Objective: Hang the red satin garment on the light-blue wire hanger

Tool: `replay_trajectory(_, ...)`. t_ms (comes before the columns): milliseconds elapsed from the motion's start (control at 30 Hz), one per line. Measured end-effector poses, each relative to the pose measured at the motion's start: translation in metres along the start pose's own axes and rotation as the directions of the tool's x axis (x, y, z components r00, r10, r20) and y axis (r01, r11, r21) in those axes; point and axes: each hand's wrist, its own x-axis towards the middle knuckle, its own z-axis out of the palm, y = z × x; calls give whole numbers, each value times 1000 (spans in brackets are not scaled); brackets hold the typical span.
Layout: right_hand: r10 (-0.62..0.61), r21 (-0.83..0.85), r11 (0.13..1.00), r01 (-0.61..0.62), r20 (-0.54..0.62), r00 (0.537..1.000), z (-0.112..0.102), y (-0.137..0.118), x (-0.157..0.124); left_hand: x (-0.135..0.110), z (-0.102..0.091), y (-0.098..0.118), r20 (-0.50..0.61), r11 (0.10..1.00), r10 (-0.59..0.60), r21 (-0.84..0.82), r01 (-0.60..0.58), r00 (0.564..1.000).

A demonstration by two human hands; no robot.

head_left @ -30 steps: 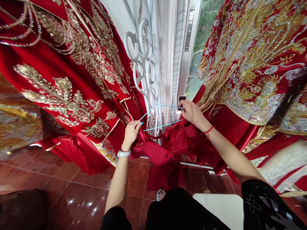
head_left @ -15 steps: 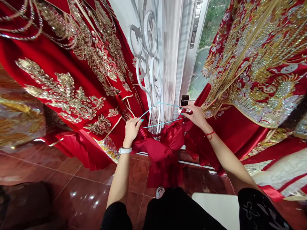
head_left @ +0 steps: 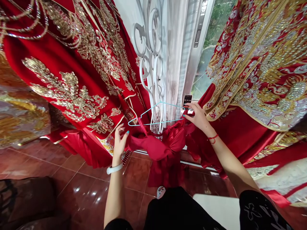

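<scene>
A red dress (head_left: 159, 147) hangs by its straps from a light-blue clothes hanger (head_left: 153, 123). One strap loops over the hanger's left arm, a little in from its end. My right hand (head_left: 198, 118) pinches the hanger's right end, where the other strap sits, partly hidden by my fingers. My left hand (head_left: 121, 139) is apart from the hanger, below and left of its left end, with fingers spread and nothing in them. The hanger's metal hook (head_left: 160, 92) rises in front of white scrolled ironwork (head_left: 157, 68); whether it rests on it I cannot tell.
Red gowns with gold beading (head_left: 69, 92) crowd the left, and a heavily beaded gown (head_left: 261, 73) hangs at the right. A phone (head_left: 187, 100) showing a timer stands behind my right hand. Below are red floor tiles (head_left: 88, 188) and a white surface (head_left: 218, 207) at lower right.
My left hand has let go of the hanger's left end and moved left and down, baring that end and the strap. My right hand keeps its pinch on the right end.
</scene>
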Motion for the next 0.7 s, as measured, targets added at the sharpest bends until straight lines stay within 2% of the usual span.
replay_trajectory(100, -51, -31, 998, 48, -111, 993, 18, -28, -7, -24, -7, -10, 152, 991, -117, -54, 126, 982)
replay_trajectory(167, -162, 18, 987, 162, -37, 986, 39, -50, -13, -32, -6, -10, 246, 979, -152, -95, 180, 957)
replay_trajectory(233, -284, 60, 959, 279, 127, 950, 62, -68, -19, -34, -3, -10, 275, 973, -167, -110, 203, 947)
replay_trajectory(300, -333, 60, 942, 329, 266, 904, 84, -77, -25, -33, 0, -9, 224, 977, -164, -96, 189, 961)
replay_trajectory(400, -311, 2, 943, 332, 357, 881, 108, -80, -33, -32, 2, -11, 101, 989, -131, -50, 137, 986)
replay_trajectory(500, -293, -59, 940, 336, 367, 883, 118, -77, -39, -31, 0, -15, 6, 995, -95, -1, 95, 995)
replay_trajectory(700, -244, -56, 958, 280, 347, 905, 119, -82, -44, -12, -10, -25, -188, 995, -82, 36, 90, 979)
